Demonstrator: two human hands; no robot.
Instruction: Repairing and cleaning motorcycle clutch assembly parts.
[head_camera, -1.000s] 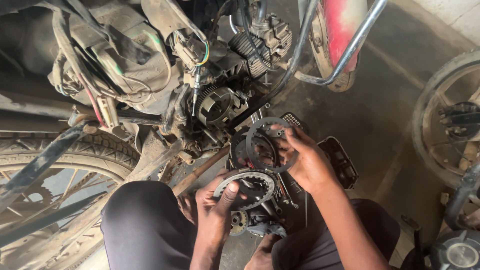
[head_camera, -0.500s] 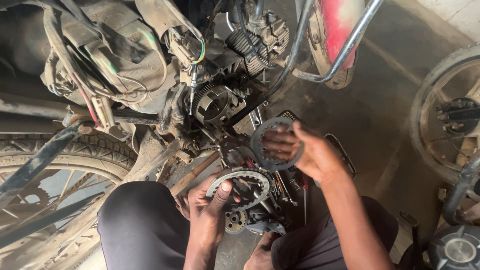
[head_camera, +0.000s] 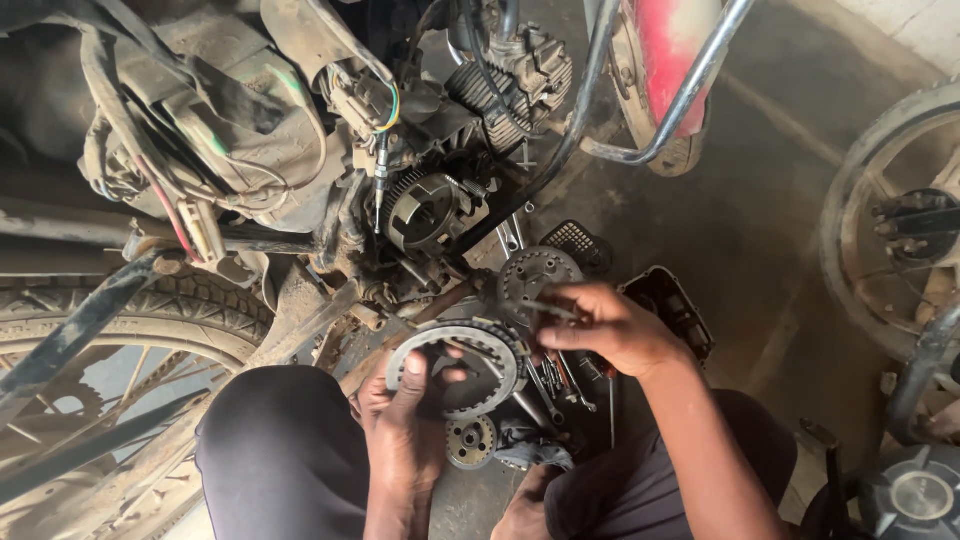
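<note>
Clutch basket (head_camera: 425, 212) bare on engine, cover off. Left hand (head_camera: 405, 425) grips toothed clutch plate (head_camera: 458, 368) below basket; right hand (head_camera: 610, 325) pinches round pressure plate (head_camera: 535, 275). Reassembly pending, I'd judge.

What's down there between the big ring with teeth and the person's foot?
In the head view, a small round gear-like part lies on the floor below the toothed ring held by the left hand, with a grey metal piece beside the foot.
</note>
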